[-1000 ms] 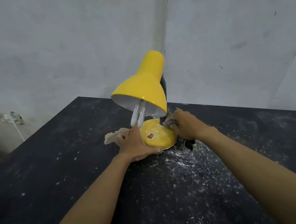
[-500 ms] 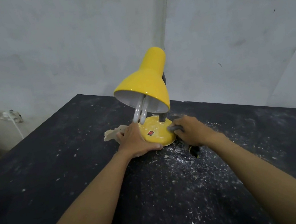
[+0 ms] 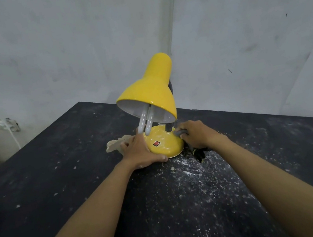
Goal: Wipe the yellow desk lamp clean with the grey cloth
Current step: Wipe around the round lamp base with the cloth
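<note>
The yellow desk lamp point(image 3: 151, 96) stands near the far corner of a black table point(image 3: 62, 174). Its shade tilts toward me, with a white bulb poking out. The round yellow base point(image 3: 164, 143) carries a red switch. My left hand point(image 3: 138, 152) clasps the base's left rim, thumb along the front edge. My right hand point(image 3: 197, 134) presses a bunched grey cloth point(image 3: 180, 132) against the base's right side, beside the dark neck. Most of the cloth is hidden under my fingers.
White dust and crumbs speckle the table in front of the lamp. A beige scrap point(image 3: 116, 144) lies just left of the base. White walls meet in a corner behind the lamp. A wall socket with a white cable point(image 3: 7, 124) sits at far left.
My right hand with the cloth has slid from the base's right rim up toward the neck. The left hand keeps its hold on the base. The view has shifted slightly.
</note>
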